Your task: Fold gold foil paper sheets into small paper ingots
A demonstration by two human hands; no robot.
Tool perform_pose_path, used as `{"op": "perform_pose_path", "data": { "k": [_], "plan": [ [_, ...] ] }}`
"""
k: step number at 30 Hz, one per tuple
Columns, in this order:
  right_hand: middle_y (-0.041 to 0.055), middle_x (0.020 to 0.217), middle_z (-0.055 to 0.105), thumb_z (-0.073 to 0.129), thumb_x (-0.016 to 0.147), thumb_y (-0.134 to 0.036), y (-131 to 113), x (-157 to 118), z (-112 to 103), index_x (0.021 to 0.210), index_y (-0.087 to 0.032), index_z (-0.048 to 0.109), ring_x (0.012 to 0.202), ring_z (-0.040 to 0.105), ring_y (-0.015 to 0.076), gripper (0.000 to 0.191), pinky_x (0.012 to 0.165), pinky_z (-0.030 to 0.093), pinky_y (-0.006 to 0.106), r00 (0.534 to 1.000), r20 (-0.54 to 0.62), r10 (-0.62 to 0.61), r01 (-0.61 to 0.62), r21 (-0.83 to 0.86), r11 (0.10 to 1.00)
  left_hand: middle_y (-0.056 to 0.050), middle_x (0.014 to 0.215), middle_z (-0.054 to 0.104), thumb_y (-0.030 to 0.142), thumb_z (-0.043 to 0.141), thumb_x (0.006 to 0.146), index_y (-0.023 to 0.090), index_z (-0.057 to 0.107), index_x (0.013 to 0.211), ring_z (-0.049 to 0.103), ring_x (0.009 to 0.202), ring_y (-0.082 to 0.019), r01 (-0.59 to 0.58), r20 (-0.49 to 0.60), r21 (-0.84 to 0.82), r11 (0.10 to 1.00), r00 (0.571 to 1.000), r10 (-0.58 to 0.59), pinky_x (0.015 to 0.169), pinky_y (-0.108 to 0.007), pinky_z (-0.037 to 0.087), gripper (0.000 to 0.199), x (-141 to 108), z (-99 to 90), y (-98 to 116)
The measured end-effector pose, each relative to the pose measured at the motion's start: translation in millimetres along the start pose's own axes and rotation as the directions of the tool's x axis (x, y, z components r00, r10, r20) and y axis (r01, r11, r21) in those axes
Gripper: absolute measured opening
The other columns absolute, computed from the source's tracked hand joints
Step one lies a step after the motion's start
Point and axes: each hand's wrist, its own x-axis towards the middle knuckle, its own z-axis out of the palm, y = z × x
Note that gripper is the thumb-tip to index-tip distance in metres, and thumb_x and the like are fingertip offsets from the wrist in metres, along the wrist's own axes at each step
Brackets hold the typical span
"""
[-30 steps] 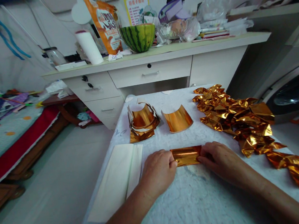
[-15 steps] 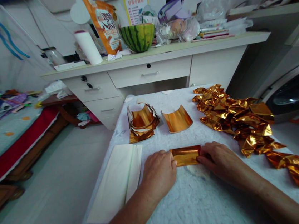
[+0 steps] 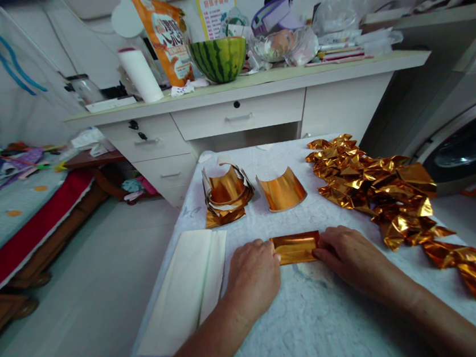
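Observation:
A small gold foil sheet [image 3: 296,248], curled along its far edge, lies flat on the cloth-covered table [image 3: 319,329]. My left hand [image 3: 255,274] grips its left end with closed fingers. At the right end, my right hand [image 3: 344,253] pinches the foil between thumb and fingers. Beyond them stands a curved gold sheet [image 3: 283,190], with a curled stack of gold sheets [image 3: 226,194] to its left. Folded gold foil pieces [image 3: 372,186] are heaped along the table's right side. White paper [image 3: 182,291] lies beside my left forearm.
Behind the table is a white desk [image 3: 239,115] bearing half a watermelon [image 3: 219,60], an orange pouch [image 3: 169,43], a white roll [image 3: 141,76] and plastic bags. A bed [image 3: 18,209] is at the left. A washing machine [image 3: 470,140] stands at the right.

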Motion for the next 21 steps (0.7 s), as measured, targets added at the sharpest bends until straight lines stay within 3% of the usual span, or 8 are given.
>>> {"op": "perform_pose_path", "data": {
  "k": [7, 12, 16, 21],
  "plan": [
    [0.0061, 0.077, 0.065, 0.054, 0.088, -0.026, -3, 0, -1, 0.073, -0.019, 0.060, 0.074, 0.057, 0.0219, 0.018, 0.068, 0.037, 0.032, 1.000, 0.003, 0.018, -0.018, -0.022, 1.000, -0.006, 0.089, 0.067, 0.024, 0.046, 0.090, 0.019, 0.058, 0.084, 0.063, 0.085, -0.024, 0.003, -0.012, 0.005, 1.000, 1.000, -0.003, 0.075, -0.035, 0.045, 0.014, 0, 2.1, 0],
    [0.0036, 0.072, 0.062, 0.057, 0.086, -0.028, 1, 0, 4, 0.074, -0.021, 0.053, 0.069, 0.055, 0.0201, 0.014, 0.063, 0.034, 0.030, 0.998, -0.049, 0.043, -0.043, -0.003, 0.999, -0.002, 0.086, 0.066, 0.022, 0.052, 0.087, 0.021, 0.052, 0.094, 0.061, 0.081, -0.020, 0.037, -0.040, -0.077, 0.996, 0.998, -0.040, 0.070, -0.030, 0.041, 0.008, -1, 2.0, -2],
    [0.0036, 0.075, 0.062, 0.061, 0.083, -0.023, 0, 0, 6, 0.076, -0.020, 0.052, 0.071, 0.055, 0.0205, 0.012, 0.065, 0.034, 0.030, 0.994, -0.111, 0.001, -0.003, -0.020, 1.000, -0.001, 0.087, 0.062, 0.014, 0.048, 0.087, 0.022, 0.052, 0.087, 0.057, 0.084, -0.018, -0.073, -0.063, -0.113, 0.991, 0.996, 0.066, 0.073, -0.028, 0.039, 0.009, 1, 2.2, -4],
    [0.0043, 0.078, 0.062, 0.052, 0.088, -0.011, -14, -1, 3, 0.074, -0.020, 0.056, 0.075, 0.052, 0.0206, 0.017, 0.068, 0.032, 0.032, 0.989, -0.082, -0.122, 0.118, -0.056, 0.991, -0.001, 0.085, 0.059, 0.008, 0.043, 0.085, 0.021, 0.055, 0.083, 0.055, 0.083, -0.017, -0.167, -0.068, -0.145, 0.975, 0.985, 0.158, 0.072, -0.028, 0.038, 0.018, 2, 4.4, -5]
  ]
}}
